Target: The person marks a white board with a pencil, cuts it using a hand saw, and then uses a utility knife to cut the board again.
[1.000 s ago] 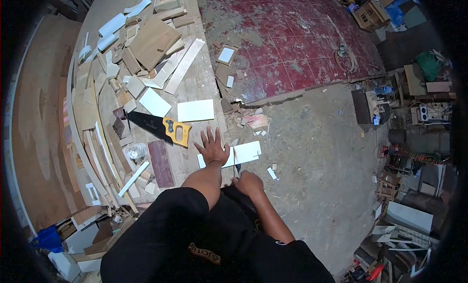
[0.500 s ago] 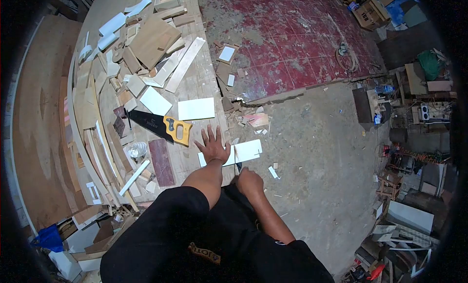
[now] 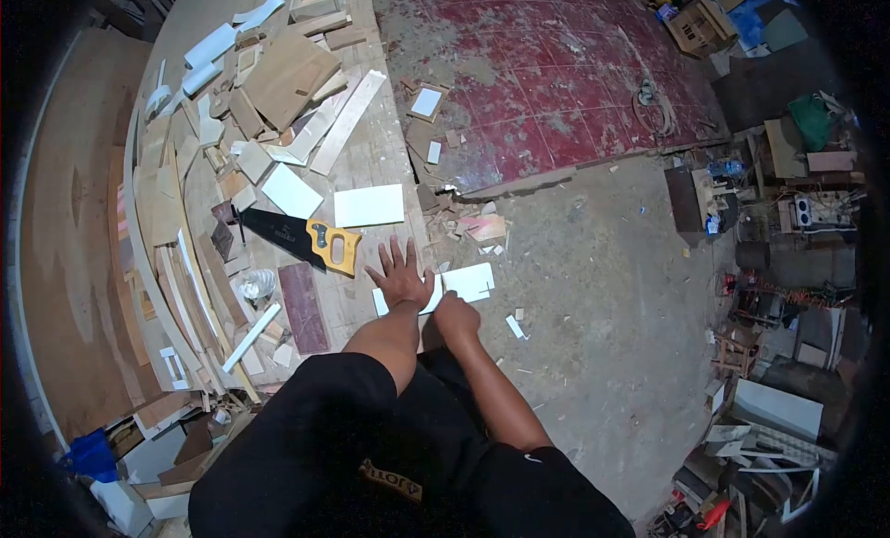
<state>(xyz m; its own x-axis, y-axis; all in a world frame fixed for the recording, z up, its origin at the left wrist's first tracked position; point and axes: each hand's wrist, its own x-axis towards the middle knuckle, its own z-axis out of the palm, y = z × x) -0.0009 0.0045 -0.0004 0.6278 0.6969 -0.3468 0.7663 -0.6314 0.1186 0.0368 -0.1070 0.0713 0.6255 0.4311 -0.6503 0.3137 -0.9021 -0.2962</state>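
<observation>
A narrow white board (image 3: 470,282) lies at the right edge of the wooden workbench (image 3: 363,148), its right part sticking out past the edge. My left hand (image 3: 402,279) presses flat on the board, fingers spread. Closed in a fist, my right hand (image 3: 455,318) is at the board's near edge, around the handle of a thin-bladed hand tool seen edge-on and mostly hidden. The board has a small notch near its right end. A handsaw (image 3: 335,247) with a yellow handle and black blade lies left of my left hand.
White panels (image 3: 369,206) and a dark red strip (image 3: 304,308) lie on the bench. Wood offcuts (image 3: 289,79) pile up at its far end. Scraps litter the concrete floor (image 3: 593,306). Boards and clutter line the right side.
My right hand has moved up and slightly left, against the board's near edge, covering the dark part of the tool seen before. My left hand stays on the board.
</observation>
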